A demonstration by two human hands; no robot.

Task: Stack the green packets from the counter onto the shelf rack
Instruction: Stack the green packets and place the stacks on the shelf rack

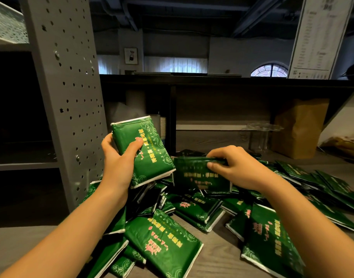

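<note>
My left hand (120, 157) grips a green packet (150, 157) with yellow and pink print, held tilted above the pile. My right hand (234, 167) pinches the top edge of a second green packet (200, 177), which hangs upright and blurred just above the heap. Several more green packets (164, 241) lie scattered in a loose pile on the grey wood counter (218, 259). The grey shelf rack (21, 165) stands at the left, behind its perforated upright (67, 87).
A brown paper bag (300, 127) and clear glassware (260, 135) stand at the back right of the counter. A dark shelf unit (212, 81) runs along the back. Packets spread rightward (322, 183) toward the counter edge.
</note>
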